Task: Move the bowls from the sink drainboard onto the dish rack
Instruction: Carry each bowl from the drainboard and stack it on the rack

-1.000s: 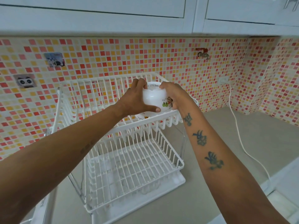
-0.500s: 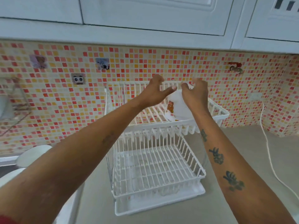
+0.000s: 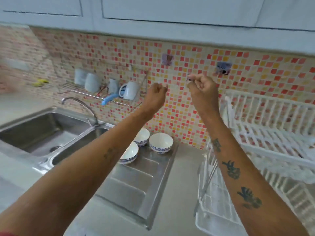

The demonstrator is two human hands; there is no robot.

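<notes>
Left hand (image 3: 156, 94) and right hand (image 3: 202, 86) loosely curled, empty, mid-frame; forearm partly hides three bowls (image 3: 161, 142) on drainboard (image 3: 144, 181); blurred dish rack (image 3: 272, 133) cut off right.

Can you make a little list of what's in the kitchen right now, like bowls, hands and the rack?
bowls: three white bowls with blue bands, upright on the drainboard
left hand: raised, loosely curled, holding nothing
right hand: raised, loosely curled, holding nothing
dish rack: white, two tiers, right of the drainboard
sink: left of the bowls
</notes>
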